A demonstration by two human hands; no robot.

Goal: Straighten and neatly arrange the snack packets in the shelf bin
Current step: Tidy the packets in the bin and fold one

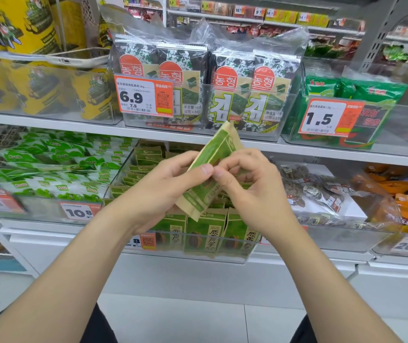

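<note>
Head view, left hand [163, 189] and right hand [250, 191] pinch green packet [219, 146], bin [117, 180] holds upright packets [204, 233]

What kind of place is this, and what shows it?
Most likely a snack aisle in a shop. An orange price tag hangs in front of identical seaweed packs, and the left hand and right hand hold a green snack packet over the shelf bin.

Packet [219, 144] middle hidden behind fingers [205, 169]; bin price tag [146, 240] partly behind left wrist [133, 219].
</note>
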